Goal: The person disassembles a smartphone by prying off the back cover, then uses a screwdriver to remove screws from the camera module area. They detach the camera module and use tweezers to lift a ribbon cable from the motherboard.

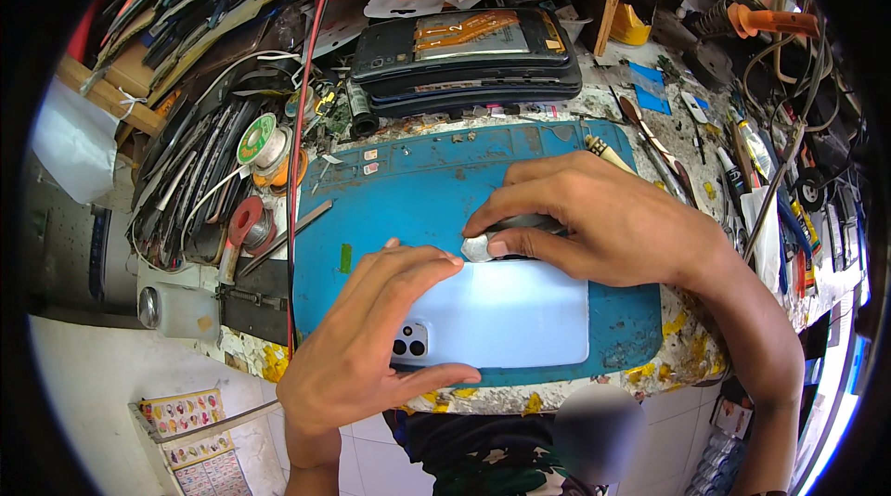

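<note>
A pale blue phone (520,315) lies face down on a blue work mat (418,190), its camera cluster (410,344) at the left end. My left hand (367,347) rests on that left end, thumb along the near edge and fingers on the far edge. My right hand (603,222) comes in from the right and pinches a small silvery-white piece (477,248) with a dark handle against the phone's far edge.
Opened phones (464,55) are stacked behind the mat. Solder spools (260,148), flat spare parts and a red cable (302,125) crowd the left. Tweezers, a soldering iron (761,21) and tubes lie at the right. White floor tiles show below the bench edge.
</note>
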`<state>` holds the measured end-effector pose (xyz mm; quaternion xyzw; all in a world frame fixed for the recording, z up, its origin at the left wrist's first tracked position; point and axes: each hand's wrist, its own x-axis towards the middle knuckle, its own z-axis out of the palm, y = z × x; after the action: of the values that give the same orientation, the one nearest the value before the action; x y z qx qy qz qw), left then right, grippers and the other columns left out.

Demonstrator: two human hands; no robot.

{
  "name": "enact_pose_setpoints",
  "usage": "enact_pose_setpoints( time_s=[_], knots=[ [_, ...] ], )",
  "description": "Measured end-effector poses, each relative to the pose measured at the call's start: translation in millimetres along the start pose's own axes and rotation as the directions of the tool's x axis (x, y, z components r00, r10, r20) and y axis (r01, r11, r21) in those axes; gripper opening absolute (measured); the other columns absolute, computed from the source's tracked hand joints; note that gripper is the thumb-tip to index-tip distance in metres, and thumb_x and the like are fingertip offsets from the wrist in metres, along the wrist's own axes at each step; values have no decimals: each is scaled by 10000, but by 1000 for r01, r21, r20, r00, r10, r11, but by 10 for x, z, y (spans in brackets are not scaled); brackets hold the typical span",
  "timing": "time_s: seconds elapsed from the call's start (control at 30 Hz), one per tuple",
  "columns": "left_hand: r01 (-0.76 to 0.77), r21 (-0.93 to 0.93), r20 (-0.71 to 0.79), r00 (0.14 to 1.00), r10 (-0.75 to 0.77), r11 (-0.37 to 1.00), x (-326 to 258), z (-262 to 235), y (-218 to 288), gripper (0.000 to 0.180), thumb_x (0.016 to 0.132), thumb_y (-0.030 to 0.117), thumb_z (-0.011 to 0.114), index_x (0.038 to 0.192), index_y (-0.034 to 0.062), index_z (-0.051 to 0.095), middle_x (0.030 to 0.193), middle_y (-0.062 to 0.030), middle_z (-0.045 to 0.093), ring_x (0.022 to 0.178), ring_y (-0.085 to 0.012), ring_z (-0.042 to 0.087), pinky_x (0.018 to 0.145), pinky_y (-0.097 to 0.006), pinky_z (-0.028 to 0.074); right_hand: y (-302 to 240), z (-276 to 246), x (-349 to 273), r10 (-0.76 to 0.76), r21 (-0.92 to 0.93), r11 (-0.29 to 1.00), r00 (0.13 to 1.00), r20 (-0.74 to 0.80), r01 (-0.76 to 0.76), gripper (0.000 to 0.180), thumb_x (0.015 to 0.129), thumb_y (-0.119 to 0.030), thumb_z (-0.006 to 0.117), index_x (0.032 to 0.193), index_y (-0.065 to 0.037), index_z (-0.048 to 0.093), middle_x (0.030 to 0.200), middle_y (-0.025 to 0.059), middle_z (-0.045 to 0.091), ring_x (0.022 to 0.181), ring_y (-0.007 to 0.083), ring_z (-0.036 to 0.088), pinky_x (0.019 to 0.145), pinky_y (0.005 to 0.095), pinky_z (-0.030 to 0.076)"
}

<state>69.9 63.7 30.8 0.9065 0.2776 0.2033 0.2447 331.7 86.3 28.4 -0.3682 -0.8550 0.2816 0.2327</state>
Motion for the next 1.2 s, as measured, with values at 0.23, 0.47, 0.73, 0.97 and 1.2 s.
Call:
enact_pose_setpoints(
  time_s=[0.23,0.47,0.73,0.97,1.2],
  knots=[
    [50,-13,14,999,-50,999,-2,-8,11,739,693,365,879,1293,53,582,1263,-152,572,1146,-357,580,1069,-573,417,-48,-78,-62,50,-79,996,993,103,-42,271,951,-196,620,1173,-53,676,1032,171,634,1050,376,617,893,453,490],
    [-16,75,92,996,9,997,8,-35,3,574,721,381,851,1209,120,698,1288,-153,542,1159,-350,568,1099,-580,398,-12,-80,-105,-3,-88,996,999,53,8,305,911,-112,642,1211,-59,668,1048,139,616,1060,344,595,905,452,471],
    [-40,136,46,998,34,990,-21,48,26,657,620,327,921,1211,129,713,1316,-160,557,1202,-354,567,1120,-561,375,-38,-211,-143,30,-114,993,980,196,-8,363,903,-44,619,1265,-59,627,1226,139,573,1136,338,579,939,436,488],
    [-54,197,-23,998,60,979,-7,152,102,635,652,383,906,1142,37,698,1290,-185,599,1175,-367,605,1071,-567,429,-111,-295,-150,56,-193,981,956,286,0,446,894,-16,606,1336,-72,582,1257,153,552,1187,333,561,932,433,502],
    [-51,173,-116,991,72,984,-27,259,79,654,639,389,914,1129,13,696,1281,-185,629,1183,-354,619,1067,-563,436,-138,-319,-160,86,-256,967,948,308,-4,459,874,-47,623,1331,-68,583,1226,149,565,1176,336,564,950,426,505]
  ],
)
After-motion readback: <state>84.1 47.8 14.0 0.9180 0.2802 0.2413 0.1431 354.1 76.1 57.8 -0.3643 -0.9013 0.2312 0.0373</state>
